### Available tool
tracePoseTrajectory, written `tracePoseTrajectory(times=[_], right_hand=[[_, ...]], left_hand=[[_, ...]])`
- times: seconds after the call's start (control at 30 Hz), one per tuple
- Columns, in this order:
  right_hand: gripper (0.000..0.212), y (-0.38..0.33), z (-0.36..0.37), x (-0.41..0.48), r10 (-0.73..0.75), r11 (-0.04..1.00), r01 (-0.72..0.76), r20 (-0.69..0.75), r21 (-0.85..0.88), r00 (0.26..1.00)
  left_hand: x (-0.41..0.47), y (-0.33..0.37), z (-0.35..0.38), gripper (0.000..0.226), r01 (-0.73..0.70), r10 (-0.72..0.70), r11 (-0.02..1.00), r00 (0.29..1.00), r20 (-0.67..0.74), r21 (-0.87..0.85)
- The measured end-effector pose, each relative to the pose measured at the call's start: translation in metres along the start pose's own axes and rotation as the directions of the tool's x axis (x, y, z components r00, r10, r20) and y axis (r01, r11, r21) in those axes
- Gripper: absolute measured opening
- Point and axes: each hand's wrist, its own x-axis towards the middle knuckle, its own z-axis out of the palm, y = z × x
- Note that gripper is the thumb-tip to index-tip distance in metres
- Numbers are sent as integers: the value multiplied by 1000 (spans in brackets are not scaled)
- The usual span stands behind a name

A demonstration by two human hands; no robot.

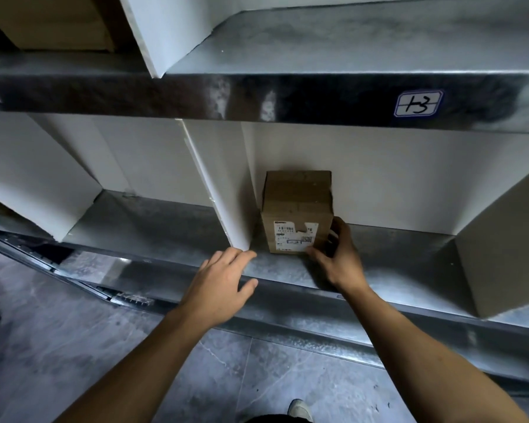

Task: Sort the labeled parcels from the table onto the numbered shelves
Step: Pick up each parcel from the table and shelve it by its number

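**Box stands on the metal shelf, right hand at its corner**

A small brown cardboard box (298, 213) stands upright on the lower metal shelf (171, 227), pushed far back against the white wall and just right of a white divider panel (223, 206). A white shipping label (293, 236) faces near. The right hand (338, 254) rests at the box's near right corner, fingers spread and curled loosely against the side, thumb touching the bottom front edge; it touches the box without clamping it. The left hand (219, 285) lies flat and empty, fingers apart, on the shelf's near edge, just in front of the divider. Above, the upper shelf's front lip carries a sticker (418, 103) handwritten "1-3". A larger tan box (501, 248) sits at the far right of the lower shelf. Grey floor tiles (287, 377) show below.
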Motion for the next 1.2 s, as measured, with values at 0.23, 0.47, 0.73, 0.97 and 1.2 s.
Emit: tracePoseTrajectory(times=[0.23, 0.47, 0.73, 0.97, 1.2], right_hand=[[81, -9, 1, -26, 45, 991, -56, -91, -120, 995], [54, -18, -6, -99, -7, 878, -80, -182, -471, 983], [56, 1, -6, -221, -24, 573, -174, -229, -801, 973], [55, 24, -45, -331, 111, 464, -430, -431, -775, 896], [54, 50, -100, -452, 228, 346, -692, -659, -633, 717]], left_hand=[[-10, -4, -3, 51, -52, 53, 998, 998, 31, -17], [-21, -4, -3, 51, -194, 194, 981, 978, 72, -11], [-48, 26, 18, 54, -420, 413, 907, 900, 141, 26], [-80, 103, 47, 52, -644, 634, 765, 748, 197, -14], [-124, 220, 76, 53, -838, 821, 543, 517, 243, -51]])
